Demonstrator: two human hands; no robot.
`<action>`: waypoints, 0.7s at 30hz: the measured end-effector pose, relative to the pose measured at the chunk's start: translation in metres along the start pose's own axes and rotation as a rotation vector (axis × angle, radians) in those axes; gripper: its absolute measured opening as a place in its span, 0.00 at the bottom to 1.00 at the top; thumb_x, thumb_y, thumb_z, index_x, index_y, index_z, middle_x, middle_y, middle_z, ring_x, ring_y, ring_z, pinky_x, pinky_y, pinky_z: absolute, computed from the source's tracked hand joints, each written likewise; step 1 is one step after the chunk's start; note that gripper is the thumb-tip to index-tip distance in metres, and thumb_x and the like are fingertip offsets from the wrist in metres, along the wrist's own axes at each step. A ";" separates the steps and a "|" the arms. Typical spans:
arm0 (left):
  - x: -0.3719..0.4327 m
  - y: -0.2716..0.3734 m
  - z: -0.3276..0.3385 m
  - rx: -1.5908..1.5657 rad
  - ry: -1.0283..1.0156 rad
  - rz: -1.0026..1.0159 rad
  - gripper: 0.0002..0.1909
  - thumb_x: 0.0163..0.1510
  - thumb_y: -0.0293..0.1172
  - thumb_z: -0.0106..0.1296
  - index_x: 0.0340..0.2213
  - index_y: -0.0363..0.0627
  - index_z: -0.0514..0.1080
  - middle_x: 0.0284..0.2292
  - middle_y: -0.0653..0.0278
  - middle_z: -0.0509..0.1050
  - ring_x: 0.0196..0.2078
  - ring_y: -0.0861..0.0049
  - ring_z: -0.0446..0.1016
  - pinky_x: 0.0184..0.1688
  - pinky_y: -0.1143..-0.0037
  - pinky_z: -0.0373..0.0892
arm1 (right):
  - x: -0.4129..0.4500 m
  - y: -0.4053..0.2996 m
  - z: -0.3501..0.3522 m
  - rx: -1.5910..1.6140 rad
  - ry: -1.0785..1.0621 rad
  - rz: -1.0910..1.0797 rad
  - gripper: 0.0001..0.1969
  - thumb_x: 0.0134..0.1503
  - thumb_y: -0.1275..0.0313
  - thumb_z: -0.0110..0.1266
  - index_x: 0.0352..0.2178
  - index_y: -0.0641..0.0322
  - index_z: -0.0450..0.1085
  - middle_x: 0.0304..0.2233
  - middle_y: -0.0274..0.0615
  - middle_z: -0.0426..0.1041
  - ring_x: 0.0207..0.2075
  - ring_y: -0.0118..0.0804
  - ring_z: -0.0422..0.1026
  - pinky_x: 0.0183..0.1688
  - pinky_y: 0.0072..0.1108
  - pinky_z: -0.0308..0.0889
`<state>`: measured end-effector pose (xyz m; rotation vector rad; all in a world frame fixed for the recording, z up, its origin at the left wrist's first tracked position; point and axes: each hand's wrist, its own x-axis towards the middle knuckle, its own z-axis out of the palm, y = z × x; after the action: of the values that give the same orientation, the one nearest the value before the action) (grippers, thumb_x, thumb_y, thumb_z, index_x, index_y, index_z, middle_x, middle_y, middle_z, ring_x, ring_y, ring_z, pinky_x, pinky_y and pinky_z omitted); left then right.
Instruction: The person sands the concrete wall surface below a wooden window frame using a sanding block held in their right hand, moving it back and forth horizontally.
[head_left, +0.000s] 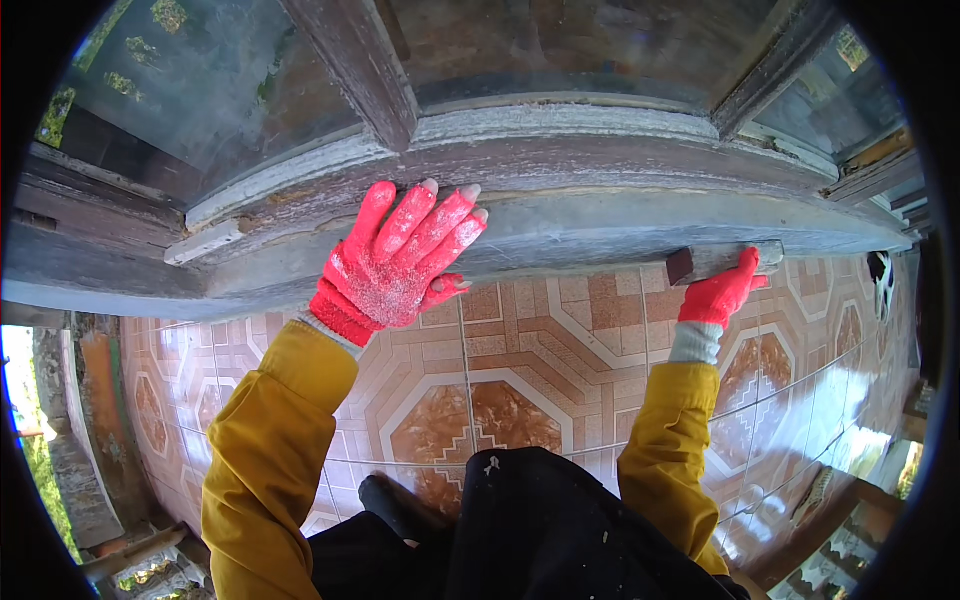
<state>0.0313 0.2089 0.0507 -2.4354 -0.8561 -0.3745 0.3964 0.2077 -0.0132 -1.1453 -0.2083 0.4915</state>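
Observation:
My left hand (397, 259), in a red glove whitened with dust, lies with its fingers spread over the edge of a grey window ledge (570, 214). Its fingertips reach the lower rail of a worn wooden window frame (540, 161); it holds nothing. Further right, my right hand (716, 292), also in a red glove, grips a rectangular block (701, 261), apparently wooden, against the ledge's front side. The fingers behind the block are mostly hidden.
Window panes (570, 52) stand above the frame, between wooden uprights (367, 75). A small pale strip (202, 241) sits at the frame's left. Patterned tiles (517, 345) cover the floor. A black-and-white shoe (883, 285) lies at the right, with a light-coloured item (814, 495) lower down.

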 end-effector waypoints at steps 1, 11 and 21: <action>-0.001 -0.001 -0.001 0.005 -0.005 0.002 0.32 0.48 0.52 0.49 0.53 0.51 0.66 0.58 0.64 0.62 0.60 0.59 0.55 0.61 0.53 0.50 | -0.008 -0.004 0.010 0.033 0.021 -0.003 0.47 0.56 0.60 0.49 0.65 0.52 0.24 0.59 0.55 0.54 0.52 0.49 0.63 0.56 0.36 0.60; -0.003 -0.005 -0.006 0.005 -0.038 0.028 0.31 0.47 0.50 0.51 0.52 0.50 0.66 0.58 0.62 0.61 0.60 0.58 0.55 0.60 0.52 0.50 | -0.098 0.059 -0.013 -0.712 -0.394 -0.671 0.58 0.46 0.62 0.64 0.65 0.46 0.24 0.65 0.56 0.23 0.66 0.57 0.33 0.62 0.42 0.46; 0.088 0.107 0.050 0.365 -0.242 0.538 0.32 0.57 0.41 0.32 0.62 0.44 0.50 0.64 0.57 0.48 0.67 0.64 0.43 0.68 0.64 0.40 | -0.022 0.033 -0.021 -0.693 -0.159 -0.530 0.48 0.53 0.62 0.55 0.65 0.58 0.29 0.66 0.51 0.35 0.63 0.47 0.48 0.63 0.35 0.47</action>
<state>0.1707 0.2097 0.0051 -2.2681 -0.2930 0.2593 0.3772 0.1906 -0.0502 -1.6490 -0.8445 0.0210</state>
